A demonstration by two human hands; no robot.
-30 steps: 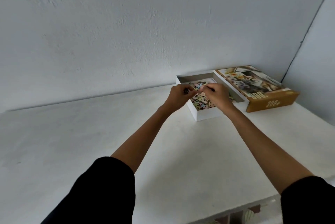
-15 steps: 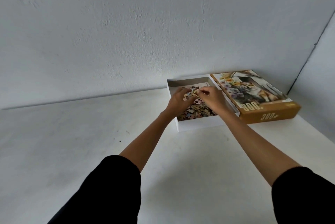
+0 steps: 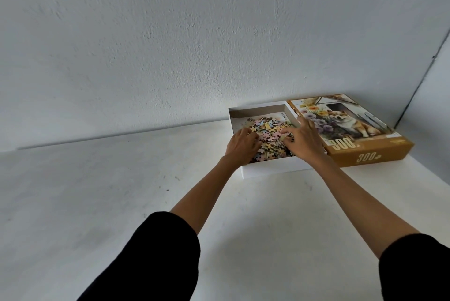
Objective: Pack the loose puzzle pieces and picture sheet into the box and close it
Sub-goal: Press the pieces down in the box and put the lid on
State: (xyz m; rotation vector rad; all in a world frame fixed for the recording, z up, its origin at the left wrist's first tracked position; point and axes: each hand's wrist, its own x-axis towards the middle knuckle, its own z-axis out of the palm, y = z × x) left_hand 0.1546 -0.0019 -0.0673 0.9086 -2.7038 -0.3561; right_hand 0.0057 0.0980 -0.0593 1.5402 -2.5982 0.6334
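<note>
I log: left hand (image 3: 239, 146) in the pile, fingers bent, grasp unclear. Puzzle pieces (image 3: 270, 133) heaped in the white box (image 3: 272, 172), over a sheet (image 3: 242, 121). Right hand (image 3: 304, 141) spread flat on them. Lid (image 3: 365, 154) sits beside the box, off; I judge closing remains.

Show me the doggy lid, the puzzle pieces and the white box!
lid (image 3: 345, 125), head view, on the dog picture on its top.
puzzle pieces (image 3: 269, 136), head view, on the middle of the pile.
white box (image 3: 275, 168), head view, on its front wall.
</note>
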